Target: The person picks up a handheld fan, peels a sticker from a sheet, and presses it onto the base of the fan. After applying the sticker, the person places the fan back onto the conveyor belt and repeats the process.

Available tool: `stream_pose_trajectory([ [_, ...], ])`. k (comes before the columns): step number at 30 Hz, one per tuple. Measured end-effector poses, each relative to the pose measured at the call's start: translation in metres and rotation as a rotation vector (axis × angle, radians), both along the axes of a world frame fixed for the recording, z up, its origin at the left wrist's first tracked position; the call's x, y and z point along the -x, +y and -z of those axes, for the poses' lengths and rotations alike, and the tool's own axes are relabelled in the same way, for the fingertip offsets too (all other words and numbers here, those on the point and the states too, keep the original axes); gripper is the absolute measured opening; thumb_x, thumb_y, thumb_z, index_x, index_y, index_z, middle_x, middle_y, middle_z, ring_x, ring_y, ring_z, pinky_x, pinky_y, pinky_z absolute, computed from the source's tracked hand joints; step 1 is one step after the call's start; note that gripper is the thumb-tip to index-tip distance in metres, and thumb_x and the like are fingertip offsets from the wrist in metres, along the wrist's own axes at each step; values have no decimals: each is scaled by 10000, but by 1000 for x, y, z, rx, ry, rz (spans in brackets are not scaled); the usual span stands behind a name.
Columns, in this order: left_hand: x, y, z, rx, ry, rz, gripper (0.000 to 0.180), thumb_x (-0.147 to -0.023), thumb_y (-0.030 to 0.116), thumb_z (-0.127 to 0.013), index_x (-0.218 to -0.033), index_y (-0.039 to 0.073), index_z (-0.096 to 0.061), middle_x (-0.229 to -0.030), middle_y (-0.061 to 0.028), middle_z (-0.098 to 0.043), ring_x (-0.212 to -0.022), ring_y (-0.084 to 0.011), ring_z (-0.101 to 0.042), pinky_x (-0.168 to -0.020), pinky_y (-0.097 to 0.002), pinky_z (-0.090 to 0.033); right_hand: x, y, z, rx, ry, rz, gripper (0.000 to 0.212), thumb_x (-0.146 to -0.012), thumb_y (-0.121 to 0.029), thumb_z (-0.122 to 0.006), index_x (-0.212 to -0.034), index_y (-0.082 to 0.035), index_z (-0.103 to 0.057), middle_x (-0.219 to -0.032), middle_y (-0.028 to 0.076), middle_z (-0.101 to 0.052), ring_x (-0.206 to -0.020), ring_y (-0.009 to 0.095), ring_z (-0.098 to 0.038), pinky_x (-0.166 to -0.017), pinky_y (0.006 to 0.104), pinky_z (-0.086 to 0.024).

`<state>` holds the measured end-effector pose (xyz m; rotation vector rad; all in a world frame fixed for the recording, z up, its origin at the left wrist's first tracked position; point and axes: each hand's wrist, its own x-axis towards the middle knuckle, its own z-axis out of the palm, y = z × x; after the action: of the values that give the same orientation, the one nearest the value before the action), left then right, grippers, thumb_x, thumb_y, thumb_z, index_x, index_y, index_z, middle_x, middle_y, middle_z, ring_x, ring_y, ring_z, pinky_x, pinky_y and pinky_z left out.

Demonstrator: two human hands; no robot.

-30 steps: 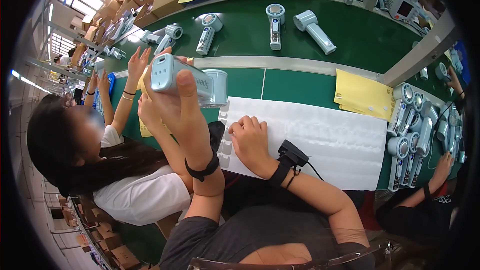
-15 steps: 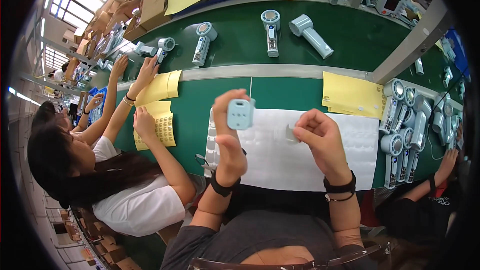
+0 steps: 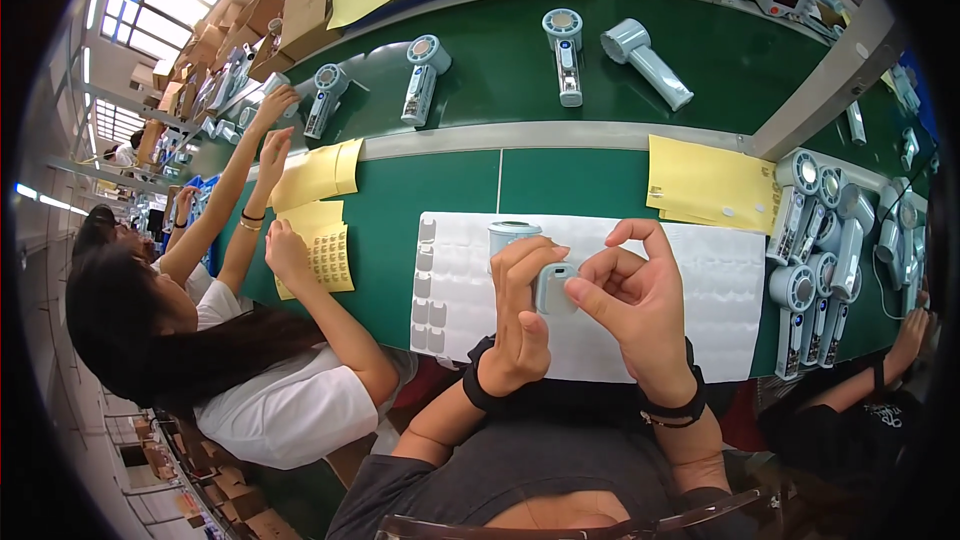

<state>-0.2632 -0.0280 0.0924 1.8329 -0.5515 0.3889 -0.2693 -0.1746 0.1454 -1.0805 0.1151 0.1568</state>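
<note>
My left hand (image 3: 515, 330) is wrapped around a light blue handheld fan (image 3: 553, 292), its flat end with a small slot turned up toward me. The fan's round head (image 3: 513, 230) shows beyond my fingers. My right hand (image 3: 640, 305) is pinched against that flat end, thumb pressed to its right edge; the small clear sticker at its fingertips is hidden now. Under both hands lies a white sticker sheet (image 3: 700, 285), with a column of greyish stickers (image 3: 430, 285) along its left edge.
Yellow sheets (image 3: 710, 180) lie at the back right, beside a stack of handheld fans (image 3: 795, 290). Several fans (image 3: 567, 60) stand or lie on the green belt (image 3: 480, 70) behind a metal rail (image 3: 600, 140). A co-worker (image 3: 270, 370) sits at left, near yellow sticker sheets (image 3: 322, 250).
My left hand has brought the fan down and right, and my right hand has met its end with the sticker. Fans on the belt have shifted right. The co-workers' arms at left have moved.
</note>
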Motion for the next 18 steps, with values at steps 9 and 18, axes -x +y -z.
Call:
stream_pose_trajectory([
  [9,3,-1,-3,-22,15,-11,606,-1023,459,-188,-1239,-25,-481,-1199,-200,-505,-1132,-343,-443,-1017,-453,-301,1,2,0,54,-34,40,452,-810,7,-744,-1078,-63,-386,-798,52,-636,-709,60,-552,-657,194,-442],
  [18,3,-2,-1,-37,2,-13,543,-1011,397,-237,-1240,-33,-478,-1205,-206,-508,-1128,-348,-436,-1028,-460,-290,0,-3,-2,69,8,-6,440,-807,36,-729,-1070,-78,-394,-809,42,-619,-762,81,-566,-714,213,-463],
])
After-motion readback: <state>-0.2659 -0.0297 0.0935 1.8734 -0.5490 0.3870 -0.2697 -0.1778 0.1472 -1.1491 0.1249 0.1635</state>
